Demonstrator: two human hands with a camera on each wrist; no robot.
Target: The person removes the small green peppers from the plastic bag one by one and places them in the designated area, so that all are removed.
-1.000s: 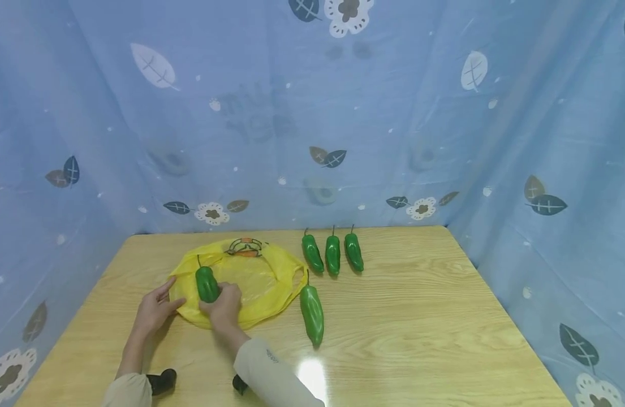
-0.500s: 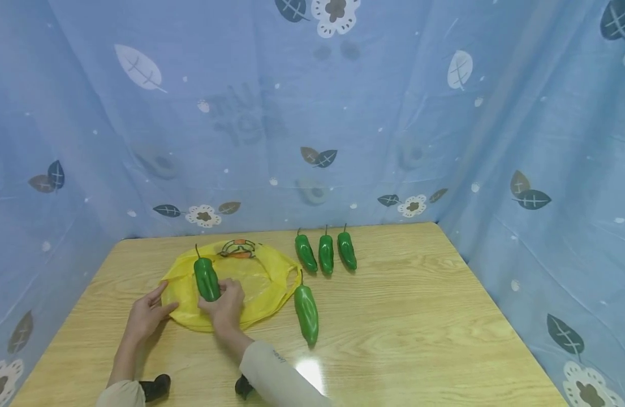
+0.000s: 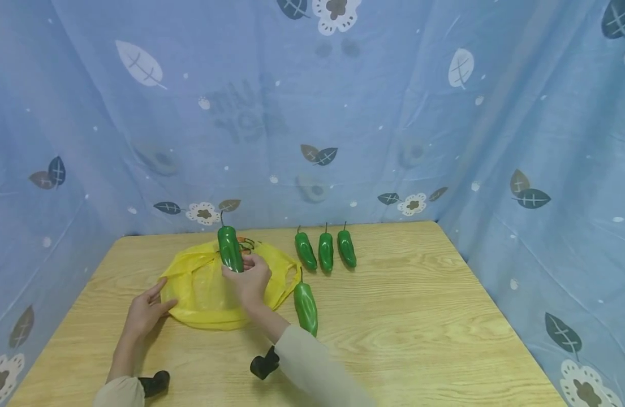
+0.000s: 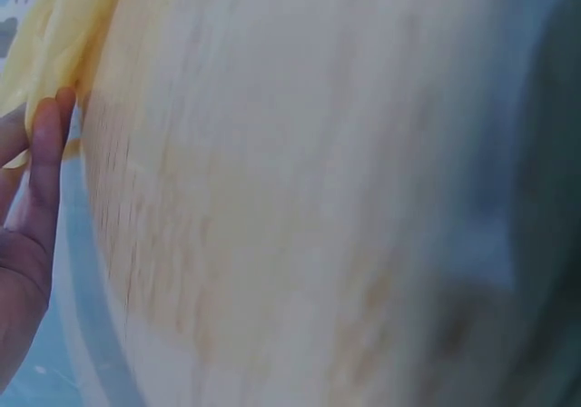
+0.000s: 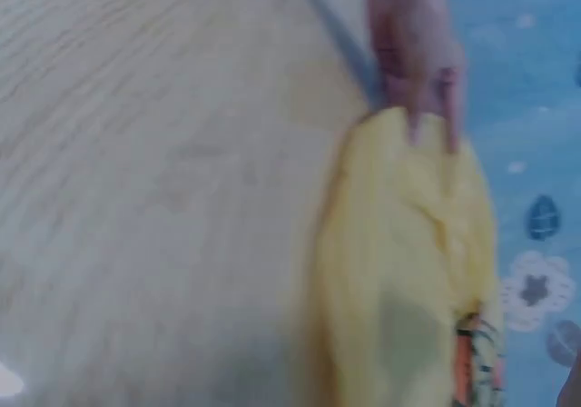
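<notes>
My right hand (image 3: pixel 252 281) grips a dark green chili pepper (image 3: pixel 229 249) by its lower end, stem up, raised over the yellow plastic bag (image 3: pixel 205 282). Lying flattened on the table, the bag has a printed cartoon at its far edge. My left hand (image 3: pixel 145 311) holds the bag's left edge; in the left wrist view its fingertips (image 4: pixel 47 116) are at the yellow plastic (image 4: pixel 86 16). A lighter green pepper (image 3: pixel 306 308) lies by the bag's right side, its lower tip hidden by my right sleeve. The right wrist view is blurred and does not show the held pepper.
Three smaller green peppers (image 3: pixel 326 251) lie in a row near the table's back edge. The wooden table (image 3: pixel 419 316) reaches to a blue patterned curtain (image 3: pixel 373 113) at the back and sides. Black wrist devices (image 3: pixel 264 363) sit below both forearms.
My right hand has lifted the pepper up and to the right, away from the bag's left part. My left hand has stayed at the bag's edge. The head view shifted slightly earlier.
</notes>
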